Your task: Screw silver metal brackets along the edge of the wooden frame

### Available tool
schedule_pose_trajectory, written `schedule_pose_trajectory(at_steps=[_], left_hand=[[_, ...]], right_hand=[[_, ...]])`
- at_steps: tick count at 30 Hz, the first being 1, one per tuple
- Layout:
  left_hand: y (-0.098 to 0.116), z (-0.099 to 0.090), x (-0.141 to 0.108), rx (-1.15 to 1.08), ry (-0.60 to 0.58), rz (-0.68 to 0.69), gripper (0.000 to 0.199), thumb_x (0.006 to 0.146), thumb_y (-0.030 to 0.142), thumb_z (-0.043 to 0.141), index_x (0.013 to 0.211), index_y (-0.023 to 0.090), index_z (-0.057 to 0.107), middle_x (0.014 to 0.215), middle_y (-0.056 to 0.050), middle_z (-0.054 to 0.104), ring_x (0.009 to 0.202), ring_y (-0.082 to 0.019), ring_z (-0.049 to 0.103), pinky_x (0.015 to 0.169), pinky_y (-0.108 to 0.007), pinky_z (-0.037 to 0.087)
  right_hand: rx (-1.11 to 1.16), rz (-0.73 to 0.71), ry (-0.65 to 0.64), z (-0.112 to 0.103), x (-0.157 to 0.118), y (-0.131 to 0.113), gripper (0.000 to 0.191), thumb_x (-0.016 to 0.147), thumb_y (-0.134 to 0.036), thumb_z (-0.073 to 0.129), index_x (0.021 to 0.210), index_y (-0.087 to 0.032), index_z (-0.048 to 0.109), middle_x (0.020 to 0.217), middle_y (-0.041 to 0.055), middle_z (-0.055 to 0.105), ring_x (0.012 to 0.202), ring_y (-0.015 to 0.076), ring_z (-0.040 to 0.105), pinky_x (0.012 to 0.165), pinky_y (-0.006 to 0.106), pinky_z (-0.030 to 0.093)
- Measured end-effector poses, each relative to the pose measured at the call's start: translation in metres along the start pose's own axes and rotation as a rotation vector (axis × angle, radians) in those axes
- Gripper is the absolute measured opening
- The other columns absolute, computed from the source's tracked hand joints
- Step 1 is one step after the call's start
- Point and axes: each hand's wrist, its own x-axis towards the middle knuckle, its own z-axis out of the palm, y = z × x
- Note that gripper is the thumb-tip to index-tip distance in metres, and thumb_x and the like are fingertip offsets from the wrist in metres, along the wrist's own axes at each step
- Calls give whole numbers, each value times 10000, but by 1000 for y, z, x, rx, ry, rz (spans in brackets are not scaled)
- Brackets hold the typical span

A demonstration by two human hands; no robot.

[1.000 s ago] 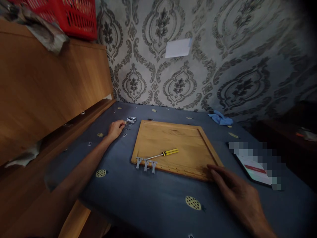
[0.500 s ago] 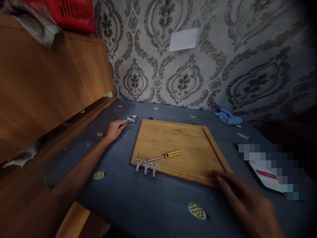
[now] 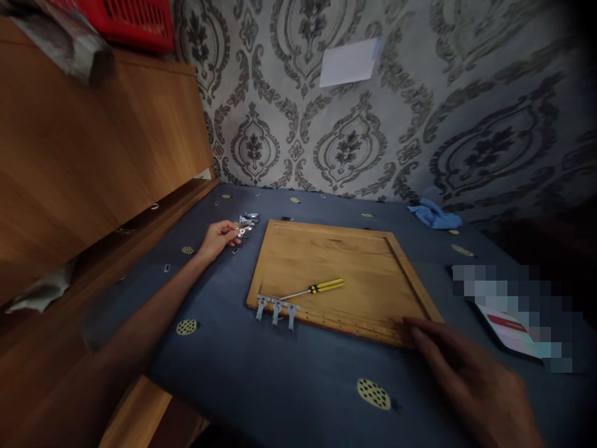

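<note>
My left hand [image 3: 217,239] has its fingers closed on a small shiny metal piece [image 3: 243,231], beside a small pile of metal parts [image 3: 250,218]. A wooden board with a raised rim [image 3: 326,252] lies flat on the blue patterned cloth. Several metal clips [image 3: 277,311] sit in a row along its near left edge. Across the board rests a screwdriver [image 3: 326,285] with a yellow and black handle, its tip towards the clips. My right hand [image 3: 471,373] is at the board's near right corner, thumb and forefinger apart around that corner.
On the right lies a partly blurred phone-like device [image 3: 506,330]. A blue cloth [image 3: 433,214] is near the patterned wall. Left stands a wooden cabinet [image 3: 153,124] with a red basket [image 3: 135,22] on top. White paper [image 3: 349,63] hangs on the wall.
My left hand has moved slightly right and now has a metal piece raised in its fingers. My right hand stays by the board's corner. The view has shifted a little.
</note>
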Motion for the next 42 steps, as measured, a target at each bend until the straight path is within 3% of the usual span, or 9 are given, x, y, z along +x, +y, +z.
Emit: schedule_pose_trajectory(at_steps=[12,17,22,25,28,32,37,42], left_hand=[[33,23,-22,-120,-214,62,343,1075,391,714,1322,155,684,1273,-105,726,1062,-240,745,912,-436,665],[59,31,-36,-120,-286,156,272,1071,404,718,1122,137,714,989,-41,744,799,-160,720,723,-312,636],[88,44,-57,-131,-349,230,221,936,391,789,943,180,726,765,-33,776,617,-137,683,582,-237,552],[104,54,-74,-106,-397,256,214,909,388,785,934,182,733,778,-44,802,625,-156,715,590,-250,573],[119,63,-92,-69,-433,295,203,921,381,773,945,179,766,808,-44,816,730,-186,769,653,-253,596],[134,71,-111,-9,-449,384,137,916,325,799,919,190,816,843,-25,822,773,-170,760,673,-222,560],[137,74,-118,101,-461,695,107,1011,213,722,991,194,825,942,-33,865,824,-150,812,738,-199,588],[133,80,-120,78,-489,795,99,1032,162,716,1012,199,806,1042,-53,876,987,-176,846,874,-234,635]], right_hand=[[25,-43,56,-1,-1,-9,496,966,-707,579,1024,-286,835,1045,89,868,933,343,846,758,452,707],[74,-44,80,0,-5,-20,422,976,-638,596,1014,-273,805,1024,82,854,931,315,831,837,444,685],[161,-8,62,-1,-8,-44,372,967,-612,633,966,-271,781,972,89,836,871,301,808,820,454,655],[251,27,-8,-2,-5,-66,403,946,-650,660,938,-266,786,944,90,826,870,295,793,783,432,635],[385,75,-158,1,1,-92,401,945,-648,689,957,-266,810,925,70,820,876,262,775,778,385,620],[618,178,-421,13,10,-119,479,955,-669,675,1026,-221,827,785,51,755,598,153,626,507,275,473],[874,329,-547,25,13,-129,495,847,-676,804,959,-194,800,825,51,748,567,97,565,451,218,355],[1045,459,-601,23,13,-129,511,724,-636,936,953,-207,780,757,10,733,515,70,517,446,206,325]])
